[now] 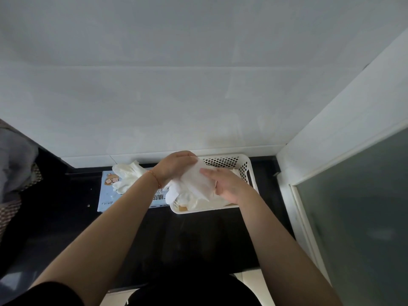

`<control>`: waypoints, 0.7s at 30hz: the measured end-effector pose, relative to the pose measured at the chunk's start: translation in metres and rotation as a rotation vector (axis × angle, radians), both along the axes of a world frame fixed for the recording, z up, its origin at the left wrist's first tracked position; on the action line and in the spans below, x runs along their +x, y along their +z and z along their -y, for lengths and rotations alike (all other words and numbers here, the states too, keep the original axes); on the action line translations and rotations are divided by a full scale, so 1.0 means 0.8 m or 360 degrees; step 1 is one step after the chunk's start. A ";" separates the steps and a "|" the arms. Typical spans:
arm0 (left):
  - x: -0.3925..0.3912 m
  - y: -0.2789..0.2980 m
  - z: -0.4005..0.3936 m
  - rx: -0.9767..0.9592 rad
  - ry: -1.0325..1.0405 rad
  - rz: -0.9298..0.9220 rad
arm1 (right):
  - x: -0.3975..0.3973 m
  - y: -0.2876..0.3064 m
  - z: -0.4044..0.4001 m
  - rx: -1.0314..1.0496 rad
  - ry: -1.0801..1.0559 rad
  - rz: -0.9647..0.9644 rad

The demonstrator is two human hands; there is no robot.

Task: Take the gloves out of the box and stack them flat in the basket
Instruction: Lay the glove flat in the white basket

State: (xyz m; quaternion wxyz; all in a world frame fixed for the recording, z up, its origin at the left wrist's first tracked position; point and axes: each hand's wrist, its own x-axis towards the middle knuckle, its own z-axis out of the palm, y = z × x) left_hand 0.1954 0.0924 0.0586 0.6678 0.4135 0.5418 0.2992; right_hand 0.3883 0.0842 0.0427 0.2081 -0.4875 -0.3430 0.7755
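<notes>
Two hands held one white glove (195, 181) over the white basket (247, 165). Left hand (176, 165) gripped its far end; right hand (227, 184) pressed flat on it. More gloves (127, 176) lay on the blue box (110, 198).

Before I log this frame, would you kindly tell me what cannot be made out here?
Head view only:
- How many gloves lie in the basket: both hands and the held glove cover them.
- The box opening: the loose gloves and left forearm hide it.
- The left hand grip: its fingertips are tucked behind the glove.

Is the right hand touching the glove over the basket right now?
Touching. The head view shows the right hand lying flat on the white glove above the basket, while the left hand holds its far end.
</notes>
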 end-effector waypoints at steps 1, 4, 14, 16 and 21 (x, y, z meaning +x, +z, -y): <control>-0.004 -0.005 -0.001 0.0010 -0.0013 -0.0069 | 0.004 0.000 0.000 -0.0002 -0.0046 0.0009; -0.012 -0.015 -0.001 0.0060 -0.0234 -0.0441 | 0.014 0.001 -0.002 0.0010 -0.0334 0.0175; 0.006 -0.042 -0.033 0.0223 -0.0770 -0.1304 | 0.062 -0.014 -0.015 -0.0092 -0.0381 0.0709; 0.014 -0.049 -0.036 0.0260 -0.0737 -0.1487 | 0.071 -0.025 -0.022 0.0083 -0.0257 0.1002; 0.049 -0.065 -0.008 0.0870 -0.0725 -0.2097 | 0.086 -0.054 -0.028 0.0663 0.0102 0.1645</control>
